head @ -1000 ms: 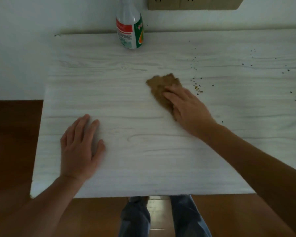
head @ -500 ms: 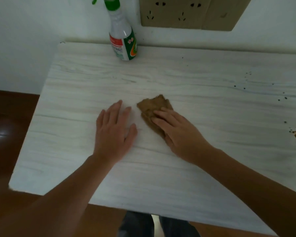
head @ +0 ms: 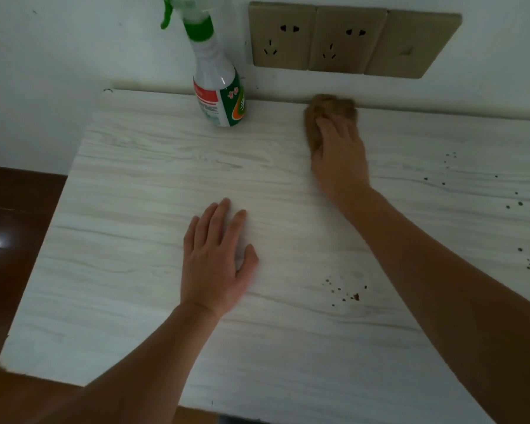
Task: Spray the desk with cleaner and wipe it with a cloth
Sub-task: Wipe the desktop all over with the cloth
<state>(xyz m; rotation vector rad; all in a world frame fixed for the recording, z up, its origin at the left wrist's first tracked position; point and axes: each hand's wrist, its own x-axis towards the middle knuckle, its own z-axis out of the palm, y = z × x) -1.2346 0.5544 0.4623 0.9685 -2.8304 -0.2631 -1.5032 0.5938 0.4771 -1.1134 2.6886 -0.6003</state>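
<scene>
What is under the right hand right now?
The cloth, pressed by the right hand onto the desk at its back edge. Its bunched front and left side stick out. The rest of the cloth and the desk beneath are covered.

1. A pale wood-grain table [head: 135, 209] fills most of the frame.
2. The left hand [head: 214, 261] lies flat, palm down, near the centre.
3. The right hand [head: 338, 154] presses a brown cloth [head: 328, 107] onto the table's far edge, at upper right of centre.
4. A spray bottle [head: 219, 93] stands upright at the top, left of the cloth.
5. Dark crumbs [head: 346, 293] lie right of the left hand.
</scene>
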